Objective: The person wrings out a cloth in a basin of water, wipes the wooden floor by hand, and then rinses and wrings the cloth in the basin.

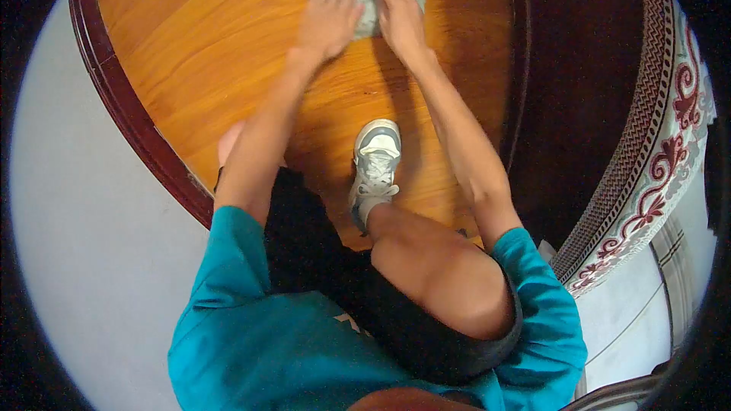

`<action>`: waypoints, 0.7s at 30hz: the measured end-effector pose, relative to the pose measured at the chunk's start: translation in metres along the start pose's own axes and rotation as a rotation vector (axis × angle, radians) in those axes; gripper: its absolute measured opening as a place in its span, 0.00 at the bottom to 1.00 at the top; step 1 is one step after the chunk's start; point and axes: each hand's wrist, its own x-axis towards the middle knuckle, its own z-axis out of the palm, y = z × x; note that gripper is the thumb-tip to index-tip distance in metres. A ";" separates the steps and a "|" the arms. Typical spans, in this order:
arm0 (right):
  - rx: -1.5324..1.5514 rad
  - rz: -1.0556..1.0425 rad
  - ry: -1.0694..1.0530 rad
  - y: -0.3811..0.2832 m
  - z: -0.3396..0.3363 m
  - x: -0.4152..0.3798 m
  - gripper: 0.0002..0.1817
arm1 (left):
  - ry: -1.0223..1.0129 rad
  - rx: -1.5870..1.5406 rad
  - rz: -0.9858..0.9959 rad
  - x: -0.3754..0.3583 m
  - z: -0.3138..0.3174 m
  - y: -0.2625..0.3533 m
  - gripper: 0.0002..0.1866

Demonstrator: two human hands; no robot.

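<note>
A grey-green cloth (368,21) lies spread on the orange-brown wooden floor (205,38) at the top of the head view. My left hand (333,11), a little blurred, rests flat on the cloth's left part with its fingers stretched forward. Beside it, my right hand (400,11) presses down on the right part, fingers extended and somewhat apart. Both palms face down, and neither is wrapped round the cloth. The hands hide much of the cloth. Both arms reach forward, on either side of my bent knee.
My grey-and-white shoe (377,156) stands on the wood below the hands. A dark red curved edge (137,118) borders the wood on the left, with a pale surface (91,205) beyond. To the right are a dark brown panel (575,99) and a patterned fabric trim (655,175).
</note>
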 end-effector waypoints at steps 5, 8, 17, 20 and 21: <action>-0.130 -0.195 -0.098 -0.021 0.053 0.037 0.22 | 0.363 -0.286 -0.227 -0.040 0.005 -0.058 0.35; -0.163 -0.288 -0.200 -0.052 0.078 0.017 0.23 | 0.303 -0.298 -0.385 -0.100 0.009 -0.051 0.36; -0.040 -0.310 -0.367 -0.079 0.084 -0.017 0.25 | 0.183 -0.293 -0.561 -0.141 0.017 -0.014 0.38; -0.060 -0.317 -0.333 -0.087 0.094 -0.018 0.26 | 0.209 -0.369 -0.417 -0.144 0.012 -0.034 0.39; -0.121 -0.305 -0.323 -0.090 0.096 -0.019 0.27 | 0.212 -0.370 -0.421 -0.146 0.014 -0.044 0.39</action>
